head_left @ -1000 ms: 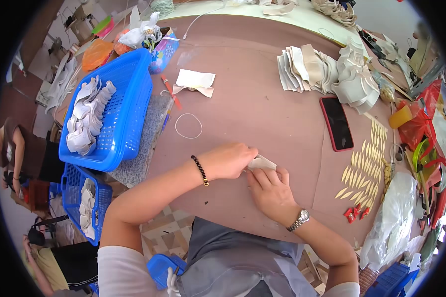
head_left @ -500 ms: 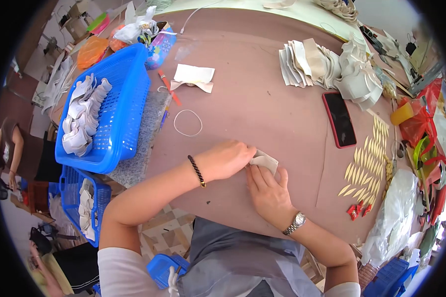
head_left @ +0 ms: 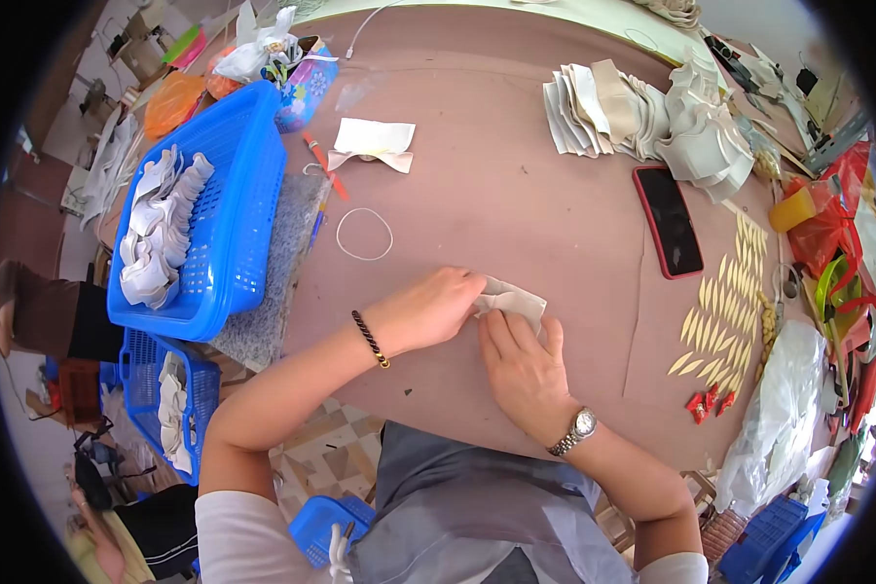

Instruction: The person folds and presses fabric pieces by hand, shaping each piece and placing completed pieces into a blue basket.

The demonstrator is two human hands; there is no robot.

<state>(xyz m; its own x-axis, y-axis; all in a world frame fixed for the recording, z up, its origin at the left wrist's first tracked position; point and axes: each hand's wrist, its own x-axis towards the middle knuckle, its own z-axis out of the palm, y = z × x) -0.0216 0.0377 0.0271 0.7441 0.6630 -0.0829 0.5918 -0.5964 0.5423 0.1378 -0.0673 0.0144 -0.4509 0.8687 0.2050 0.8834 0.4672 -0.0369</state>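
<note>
Cream piece [head_left: 516, 298]: small, flat, creased, pale; near edge hidden under both hands' fingertips, shape hard to make out. Left hand [head_left: 426, 310]: fingers curled, pinching its left corner. Right hand [head_left: 524, 365]: fingers flat, pressing it onto the table [head_left: 516, 214].

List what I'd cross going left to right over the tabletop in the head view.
Blue basket → white loop → left hand → beige piece → black phone → yellow leaf-shaped pieces.

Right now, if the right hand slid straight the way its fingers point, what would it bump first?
Likely the beige piece under the right hand; beyond it, bare table.
</note>
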